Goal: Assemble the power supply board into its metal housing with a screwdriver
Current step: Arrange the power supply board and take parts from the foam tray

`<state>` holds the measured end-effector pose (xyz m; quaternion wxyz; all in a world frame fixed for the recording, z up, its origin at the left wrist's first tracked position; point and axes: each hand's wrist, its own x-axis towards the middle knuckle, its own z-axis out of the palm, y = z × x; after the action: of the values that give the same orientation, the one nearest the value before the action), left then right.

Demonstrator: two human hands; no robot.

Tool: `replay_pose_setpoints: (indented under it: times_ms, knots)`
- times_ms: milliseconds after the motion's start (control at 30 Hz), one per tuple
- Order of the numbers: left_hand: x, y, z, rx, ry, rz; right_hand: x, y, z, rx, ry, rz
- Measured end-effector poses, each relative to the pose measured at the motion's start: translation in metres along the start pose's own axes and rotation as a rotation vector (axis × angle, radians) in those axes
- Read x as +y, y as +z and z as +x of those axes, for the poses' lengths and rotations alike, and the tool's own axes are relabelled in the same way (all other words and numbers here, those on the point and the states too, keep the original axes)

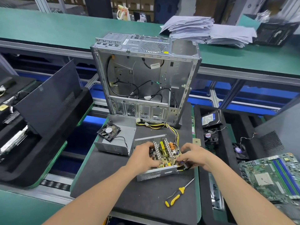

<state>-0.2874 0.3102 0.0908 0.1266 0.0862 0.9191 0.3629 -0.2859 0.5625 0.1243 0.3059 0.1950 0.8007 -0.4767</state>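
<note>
One power supply board (165, 150) in curled fingers of left hand (144, 155) and right hand (194, 154); one screwdriver (176, 195) nearby.

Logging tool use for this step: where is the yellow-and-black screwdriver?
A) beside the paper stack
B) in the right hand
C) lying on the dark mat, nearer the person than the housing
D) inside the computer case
C: the screwdriver lies untouched on the dark mat, while the left hand and right hand both hold the power supply board.
</note>
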Motion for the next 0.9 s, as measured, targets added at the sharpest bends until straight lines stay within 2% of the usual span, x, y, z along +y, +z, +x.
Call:
replay_pose_setpoints:
  times_ms: [300,533,767,900]
  knots:
    - [-0.002,-0.012,-0.017,0.112,-0.044,-0.075,-0.009,0.004,0.011,-0.087,-0.014,-0.006]
    - [-0.015,-0.014,-0.025,0.123,-0.073,-0.089,-0.014,0.012,0.019,-0.132,-0.038,-0.075]
    - [-0.023,-0.013,-0.033,0.137,-0.082,-0.096,-0.010,0.027,0.025,-0.127,0.046,-0.091]
    - [-0.026,-0.015,-0.034,0.149,-0.078,-0.110,-0.012,0.029,0.026,-0.139,0.025,-0.095]
